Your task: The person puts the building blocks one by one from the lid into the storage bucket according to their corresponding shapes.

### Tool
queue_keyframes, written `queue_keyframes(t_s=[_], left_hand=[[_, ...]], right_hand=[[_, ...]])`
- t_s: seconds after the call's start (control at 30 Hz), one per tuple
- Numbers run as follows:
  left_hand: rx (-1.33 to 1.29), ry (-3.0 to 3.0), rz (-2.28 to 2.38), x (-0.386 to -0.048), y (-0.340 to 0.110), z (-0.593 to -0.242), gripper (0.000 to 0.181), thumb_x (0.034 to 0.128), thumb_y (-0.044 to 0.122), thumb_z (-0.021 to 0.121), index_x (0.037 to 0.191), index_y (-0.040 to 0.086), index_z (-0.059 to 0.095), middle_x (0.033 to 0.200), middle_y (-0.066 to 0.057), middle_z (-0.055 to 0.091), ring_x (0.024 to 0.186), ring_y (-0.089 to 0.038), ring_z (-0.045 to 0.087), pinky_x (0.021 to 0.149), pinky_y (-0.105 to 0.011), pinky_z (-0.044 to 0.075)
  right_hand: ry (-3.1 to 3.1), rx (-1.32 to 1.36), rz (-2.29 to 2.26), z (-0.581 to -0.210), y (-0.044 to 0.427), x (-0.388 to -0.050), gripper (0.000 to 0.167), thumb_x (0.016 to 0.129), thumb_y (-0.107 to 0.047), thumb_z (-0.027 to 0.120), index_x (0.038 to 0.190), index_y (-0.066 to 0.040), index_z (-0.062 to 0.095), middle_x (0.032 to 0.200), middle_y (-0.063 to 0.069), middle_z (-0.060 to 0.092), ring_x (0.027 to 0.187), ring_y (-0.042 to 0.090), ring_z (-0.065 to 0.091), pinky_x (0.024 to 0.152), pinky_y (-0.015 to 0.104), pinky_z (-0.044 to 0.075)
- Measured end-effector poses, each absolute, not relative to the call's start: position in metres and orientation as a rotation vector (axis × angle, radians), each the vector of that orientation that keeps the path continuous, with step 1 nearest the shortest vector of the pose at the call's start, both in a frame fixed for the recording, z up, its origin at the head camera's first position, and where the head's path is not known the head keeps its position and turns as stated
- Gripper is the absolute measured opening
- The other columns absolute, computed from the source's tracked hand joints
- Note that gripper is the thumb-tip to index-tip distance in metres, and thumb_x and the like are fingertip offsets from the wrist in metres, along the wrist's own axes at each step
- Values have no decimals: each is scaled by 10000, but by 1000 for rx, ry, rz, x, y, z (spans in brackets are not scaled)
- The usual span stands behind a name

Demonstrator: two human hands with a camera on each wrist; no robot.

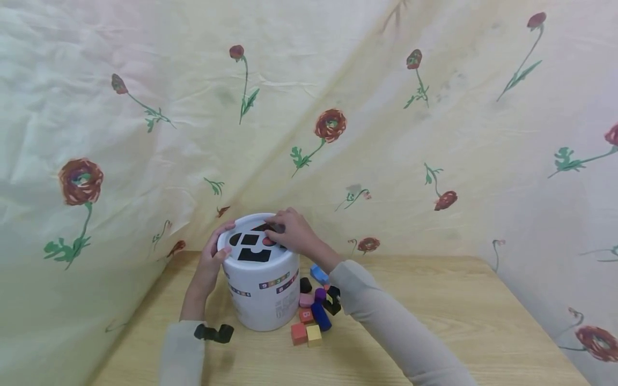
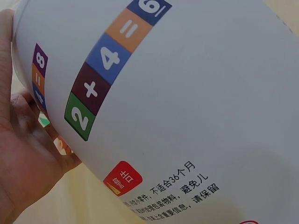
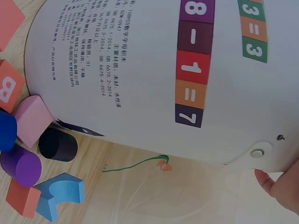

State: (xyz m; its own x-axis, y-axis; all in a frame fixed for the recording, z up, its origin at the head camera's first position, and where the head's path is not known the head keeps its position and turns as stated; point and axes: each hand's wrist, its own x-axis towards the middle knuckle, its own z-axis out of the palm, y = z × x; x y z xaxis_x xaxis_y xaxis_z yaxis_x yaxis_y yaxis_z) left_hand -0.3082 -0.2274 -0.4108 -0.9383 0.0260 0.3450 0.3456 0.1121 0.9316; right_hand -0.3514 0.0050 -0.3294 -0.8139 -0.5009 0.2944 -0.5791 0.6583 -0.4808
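A white bucket (image 1: 263, 295) printed with number sums stands upright on the table, its white lid (image 1: 234, 258) cut with black-looking shaped holes. My left hand (image 1: 214, 252) grips the bucket's upper left edge, thumb on the lid and fingers round the far rim. Over the lid's right side, the fingers of my right hand (image 1: 294, 230) are bent down at the holes. A small red piece (image 1: 268, 242) shows just below these fingertips. Whether they pinch anything is hidden. The right wrist view catches only part of that hand, at the bucket's rim.
Loose blocks lie right of the bucket: a light blue arch (image 3: 60, 191), a purple cylinder (image 3: 21, 165), a pink block (image 3: 32, 121), a dark blue cylinder (image 1: 321, 316), a yellow cube (image 1: 314, 335) and several others. A flowered cloth (image 1: 309, 177) hangs behind the wooden table (image 1: 434, 316).
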Motion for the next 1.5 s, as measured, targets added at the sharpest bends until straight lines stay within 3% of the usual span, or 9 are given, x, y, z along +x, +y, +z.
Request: queue_keyframes(t_s=[1.1,1.27,1.5], left_hand=[[-402,-2189,-1853,-304,-233,-403,527,1006,188,524,1525,144,445,1658,-47,300,1549,-313,235,1235,-616,219],[-398,-2177,-1855,-305,-231,-403,517,998,204,518,1506,128,459,1650,-54,305,1542,-318,243,1233,-624,215],[-367,-2173,-1870,-302,-230,-406,531,989,197,511,1511,129,442,1652,-44,302,1525,-315,276,1227,-599,249]], right_hand=[[-2626,821,959,-332,6,-349,419,940,-285,727,1320,-115,675,1277,82,677,1157,240,556,993,415,518],[-2538,749,995,-334,13,-348,383,963,-316,695,1288,-114,693,1318,119,641,1221,281,555,1022,461,518],[-2508,721,1195,-348,41,-339,466,967,-370,682,1368,-138,630,1328,97,611,1249,276,547,1048,502,497]])
